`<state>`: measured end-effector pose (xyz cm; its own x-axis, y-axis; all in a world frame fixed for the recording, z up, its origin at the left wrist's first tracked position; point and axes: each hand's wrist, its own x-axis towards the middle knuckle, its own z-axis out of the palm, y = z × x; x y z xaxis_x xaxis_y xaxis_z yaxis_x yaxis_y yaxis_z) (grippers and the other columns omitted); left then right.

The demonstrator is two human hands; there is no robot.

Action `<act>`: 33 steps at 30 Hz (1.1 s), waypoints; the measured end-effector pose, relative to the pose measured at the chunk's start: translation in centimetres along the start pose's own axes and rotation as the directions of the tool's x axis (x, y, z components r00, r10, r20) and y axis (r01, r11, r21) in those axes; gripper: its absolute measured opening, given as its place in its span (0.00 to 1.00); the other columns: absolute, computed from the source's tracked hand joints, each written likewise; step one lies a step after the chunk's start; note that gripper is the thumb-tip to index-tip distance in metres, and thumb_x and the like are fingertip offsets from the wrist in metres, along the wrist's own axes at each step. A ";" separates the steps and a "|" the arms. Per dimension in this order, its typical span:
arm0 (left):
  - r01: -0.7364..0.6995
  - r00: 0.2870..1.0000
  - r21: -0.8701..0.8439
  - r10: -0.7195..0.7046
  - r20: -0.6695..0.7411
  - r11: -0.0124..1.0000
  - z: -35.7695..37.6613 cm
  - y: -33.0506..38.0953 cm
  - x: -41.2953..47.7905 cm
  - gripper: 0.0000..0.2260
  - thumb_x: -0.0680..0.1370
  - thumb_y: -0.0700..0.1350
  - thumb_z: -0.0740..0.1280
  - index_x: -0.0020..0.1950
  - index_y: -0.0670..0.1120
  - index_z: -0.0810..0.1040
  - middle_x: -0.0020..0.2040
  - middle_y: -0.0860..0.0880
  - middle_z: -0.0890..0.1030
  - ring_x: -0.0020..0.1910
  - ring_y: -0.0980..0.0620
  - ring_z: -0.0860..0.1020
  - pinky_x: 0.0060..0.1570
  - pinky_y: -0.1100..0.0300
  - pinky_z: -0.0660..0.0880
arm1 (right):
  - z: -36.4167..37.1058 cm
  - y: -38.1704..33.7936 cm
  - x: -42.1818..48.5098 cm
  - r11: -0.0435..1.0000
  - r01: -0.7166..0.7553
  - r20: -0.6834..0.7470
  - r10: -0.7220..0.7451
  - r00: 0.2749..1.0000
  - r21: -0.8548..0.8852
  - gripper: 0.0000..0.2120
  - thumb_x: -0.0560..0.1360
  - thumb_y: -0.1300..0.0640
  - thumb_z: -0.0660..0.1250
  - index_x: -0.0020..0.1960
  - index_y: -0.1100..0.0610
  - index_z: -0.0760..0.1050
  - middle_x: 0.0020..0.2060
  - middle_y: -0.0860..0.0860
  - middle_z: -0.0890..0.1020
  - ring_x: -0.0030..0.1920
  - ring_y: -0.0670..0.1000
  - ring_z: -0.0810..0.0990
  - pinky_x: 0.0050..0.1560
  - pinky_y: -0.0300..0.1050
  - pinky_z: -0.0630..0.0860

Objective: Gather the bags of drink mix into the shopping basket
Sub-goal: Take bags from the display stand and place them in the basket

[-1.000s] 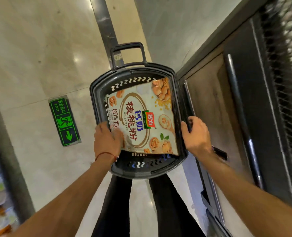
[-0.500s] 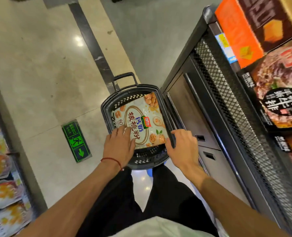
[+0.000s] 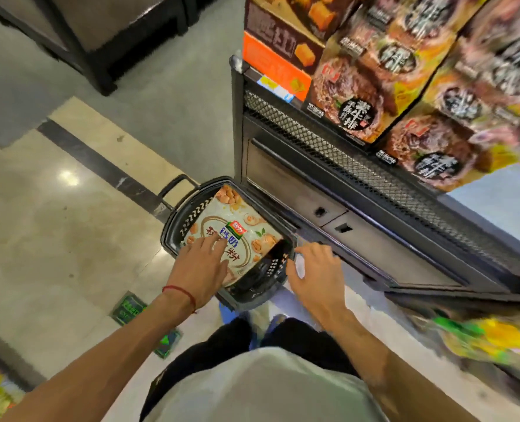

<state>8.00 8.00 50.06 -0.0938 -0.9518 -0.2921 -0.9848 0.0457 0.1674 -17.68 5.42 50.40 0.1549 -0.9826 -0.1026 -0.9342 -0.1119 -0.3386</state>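
A black plastic shopping basket [image 3: 254, 289] stands on the floor against the base of a shelf unit. Inside it lies a large white bag of drink mix [image 3: 240, 222] printed with walnuts and a green-and-red logo. My left hand [image 3: 201, 266] rests flat on the bag's near end with fingers spread. My right hand [image 3: 315, 274] hovers just right of the basket's rim, fingers apart, holding nothing. The basket's handle [image 3: 176, 185] sticks out at the far side.
A dark metal shelf unit [image 3: 344, 178] with a mesh front stands to the right, stacked with brown and orange food boxes [image 3: 359, 71]. Yellow-green packets [image 3: 490, 336] lie blurred at the lower right. A green exit sign [image 3: 131, 309] is on the floor to the left.
The view has tilted up, showing more of the shelf. My right hand has come off the basket's rim. My left hand stays on the bag.
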 end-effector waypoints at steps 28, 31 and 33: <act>-0.480 0.875 0.114 0.465 0.134 0.870 -0.1 -11.0 4.0 0.19 0.82 0.54 0.58 0.71 0.47 0.70 0.67 0.47 0.75 0.62 0.45 0.75 0.57 0.48 0.75 | 7.3 -12.5 -3.7 0.822 -0.536 -0.074 0.557 0.827 0.191 0.16 0.78 0.45 0.65 0.57 0.55 0.83 0.52 0.51 0.84 0.55 0.56 0.78 0.53 0.54 0.78; -0.514 0.854 0.135 0.491 0.171 0.847 0.2 -13.8 5.6 0.18 0.82 0.53 0.59 0.68 0.47 0.72 0.64 0.47 0.76 0.59 0.44 0.76 0.55 0.48 0.75 | 9.6 -15.0 -3.0 0.792 -0.584 -0.073 0.602 0.795 0.178 0.15 0.77 0.46 0.66 0.54 0.56 0.83 0.50 0.52 0.84 0.54 0.57 0.78 0.50 0.54 0.78; -0.525 0.848 0.165 0.497 0.182 0.835 0.9 -15.3 6.6 0.17 0.81 0.54 0.59 0.67 0.47 0.73 0.63 0.47 0.76 0.57 0.44 0.76 0.54 0.48 0.74 | 11.3 -16.0 -2.8 0.781 -0.605 -0.066 0.619 0.782 0.154 0.13 0.77 0.48 0.69 0.53 0.56 0.83 0.49 0.53 0.84 0.53 0.57 0.79 0.49 0.52 0.76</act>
<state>22.29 1.26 44.70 -0.5959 -0.7294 -0.3360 -0.7972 0.5879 0.1374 0.49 11.65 45.55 -0.4789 -0.8477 -0.2281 -0.7737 0.5303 -0.3465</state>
